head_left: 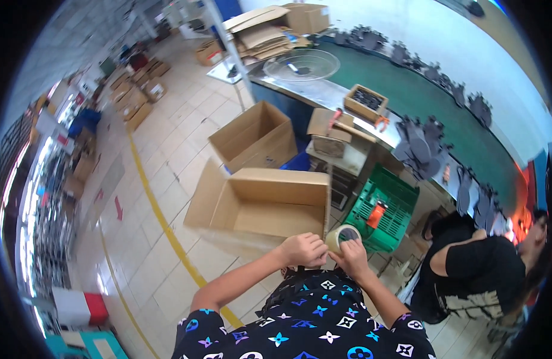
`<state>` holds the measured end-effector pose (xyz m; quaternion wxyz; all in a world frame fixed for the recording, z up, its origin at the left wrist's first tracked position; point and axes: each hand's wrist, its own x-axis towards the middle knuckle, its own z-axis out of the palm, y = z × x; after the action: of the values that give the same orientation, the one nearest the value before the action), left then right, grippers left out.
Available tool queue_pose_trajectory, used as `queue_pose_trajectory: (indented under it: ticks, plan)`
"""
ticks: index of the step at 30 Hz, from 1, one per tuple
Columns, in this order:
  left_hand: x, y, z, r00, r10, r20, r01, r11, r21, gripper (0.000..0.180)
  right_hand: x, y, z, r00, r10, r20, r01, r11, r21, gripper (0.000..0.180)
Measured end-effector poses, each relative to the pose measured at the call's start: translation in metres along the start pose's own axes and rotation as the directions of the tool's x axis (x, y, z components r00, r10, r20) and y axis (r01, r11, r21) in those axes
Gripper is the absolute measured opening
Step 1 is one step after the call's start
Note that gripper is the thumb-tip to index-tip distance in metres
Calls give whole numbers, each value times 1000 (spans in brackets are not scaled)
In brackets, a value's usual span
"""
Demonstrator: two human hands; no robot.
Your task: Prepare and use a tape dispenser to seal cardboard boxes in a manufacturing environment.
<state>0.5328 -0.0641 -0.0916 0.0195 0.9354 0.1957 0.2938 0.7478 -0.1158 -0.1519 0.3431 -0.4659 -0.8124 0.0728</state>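
Note:
My right hand (352, 258) is closed around a roll of pale yellowish tape (334, 241), its thumb and fingers at the ring. Close beside it on the left, my left hand (305, 250) is a closed fist; what it may grip is hidden. Both hands are at the near right corner of an open cardboard box (276, 216). The box's inside is bare, and a flap stands out on its left. Whether either hand touches the box, I cannot tell.
Behind stands another open carton (255, 136). A green plastic crate (387, 200) with an orange-handled tool (377, 213) sits to the right. A person in black (476, 275) is close on the right. Dark parts (421, 143) lie along the green-topped bench (402, 90).

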Motion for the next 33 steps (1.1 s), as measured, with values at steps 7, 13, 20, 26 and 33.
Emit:
queue_pose_trajectory:
  ticks: [7,13,20,26,33]
  plan:
    - [-64,12,-23,981,45,190,-21,992,-127,16,2,-31,22,961,-197,194,191,980,51,37]
    - [-94,53,-25,820,-564,-96,570,792,217,44,24,-49,56,935,-275,223,293,955,-50,30]
    - [-110,56,7,752,-636,-173,659,713,240,18,8,-54,63,811,-125,571,81,991,102,45]
    - [-119,55,7,783,-605,-147,622,758,195,20,38,-8,53,79,-334,939,-214,914,344,56]
    - [-117,45,0,837,-538,-99,547,826,139,18,53,-3,58,110,-397,911,632,735,244,46]
